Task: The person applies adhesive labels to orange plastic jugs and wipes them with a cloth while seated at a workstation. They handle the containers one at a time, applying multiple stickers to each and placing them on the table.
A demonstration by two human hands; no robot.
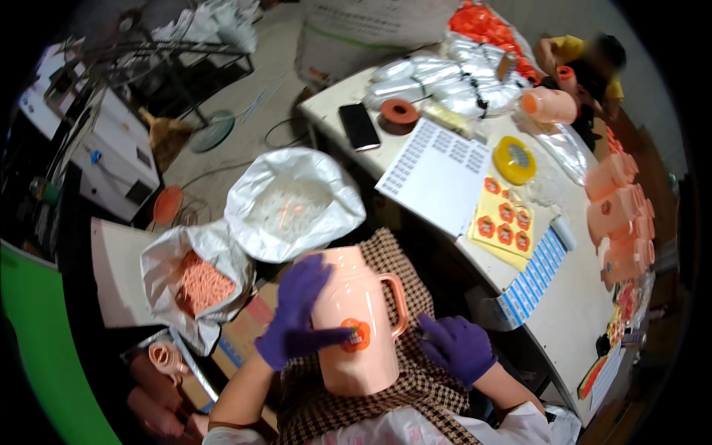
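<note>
A glossy pink thermos jug (360, 356) with a side handle rests on my lap, on a checked apron. My left hand (295, 315), in a purple glove, lies along the jug's left side with its fingers stretched out. Its thumb reaches across to an orange, fruit-shaped sticker (354, 335) on the jug's front. To the right of the handle is my gloved right hand (460, 348), apart from the jug, fingers loosely bent and nothing visible in them.
On the white table (549, 326) at right lie a sticker sheet (500, 241), a printed white sheet (437, 167), yellow tape (514, 160), a phone (360, 126) and several pink jugs (619, 215). Two white sacks (241, 185) (159, 259) stand at left. A co-worker (586, 55) sits far right.
</note>
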